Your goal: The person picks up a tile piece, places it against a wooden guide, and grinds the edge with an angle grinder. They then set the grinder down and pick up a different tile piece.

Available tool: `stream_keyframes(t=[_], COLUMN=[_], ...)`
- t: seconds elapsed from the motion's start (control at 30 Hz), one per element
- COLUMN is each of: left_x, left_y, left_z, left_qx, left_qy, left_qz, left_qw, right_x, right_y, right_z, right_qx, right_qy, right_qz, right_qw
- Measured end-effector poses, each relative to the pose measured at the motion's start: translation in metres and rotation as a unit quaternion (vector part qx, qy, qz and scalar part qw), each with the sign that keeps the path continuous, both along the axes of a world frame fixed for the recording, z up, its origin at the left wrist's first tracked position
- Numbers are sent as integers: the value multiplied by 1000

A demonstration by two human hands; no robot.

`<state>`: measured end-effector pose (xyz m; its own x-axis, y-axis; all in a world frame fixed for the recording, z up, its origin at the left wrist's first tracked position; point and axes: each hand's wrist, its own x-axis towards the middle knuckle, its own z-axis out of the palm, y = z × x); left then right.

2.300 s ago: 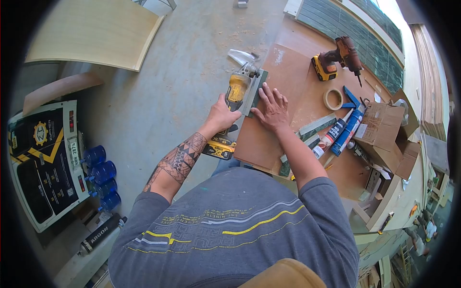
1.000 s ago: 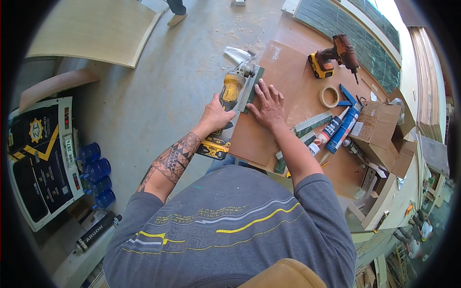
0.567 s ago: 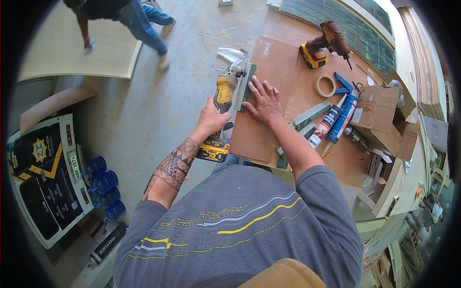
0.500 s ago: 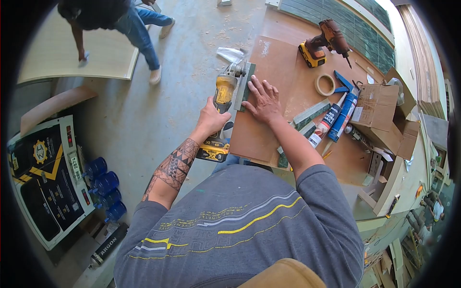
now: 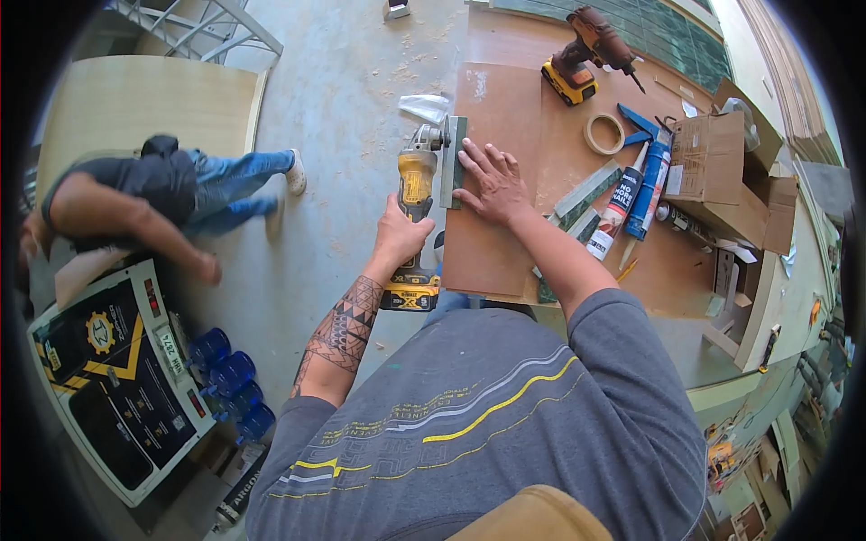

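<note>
Board (image 5: 494, 254) bears right hand (image 5: 499, 191), fingers spread; left hand (image 5: 400, 234), fingers round grinder (image 5: 417, 176), overhangs floor (image 5: 329, 194).

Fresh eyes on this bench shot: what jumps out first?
Likely the yellow-and-black angle grinder in the left hand, its head at the green strip along the brown board's left edge, with the right hand spread flat beside it. Next, the blurred co-worker bending at far left, then the impact driver at upper right.
</note>
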<state>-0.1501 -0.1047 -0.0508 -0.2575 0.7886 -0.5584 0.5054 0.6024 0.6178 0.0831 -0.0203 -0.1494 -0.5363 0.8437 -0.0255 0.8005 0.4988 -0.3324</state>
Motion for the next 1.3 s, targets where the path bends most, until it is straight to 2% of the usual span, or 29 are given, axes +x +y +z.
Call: stream_keyframes(t=[0.4,0.57,1.3], left_x=[1,3,6], left_y=[-3,-4,-11], left_z=[1,6,9], left_qx=[3,-3,4], left_qy=[-1,-13,-17], left_qz=[-3,3,8], left_qw=[1000,1000,1000], right_x=[0,0,1], right_y=[0,0,-1], right_z=[1,8,6], right_qx=[19,-20,-21], right_qy=[25,10,8], right_qz=[-4,2,-2], right_qw=[1000,1000,1000])
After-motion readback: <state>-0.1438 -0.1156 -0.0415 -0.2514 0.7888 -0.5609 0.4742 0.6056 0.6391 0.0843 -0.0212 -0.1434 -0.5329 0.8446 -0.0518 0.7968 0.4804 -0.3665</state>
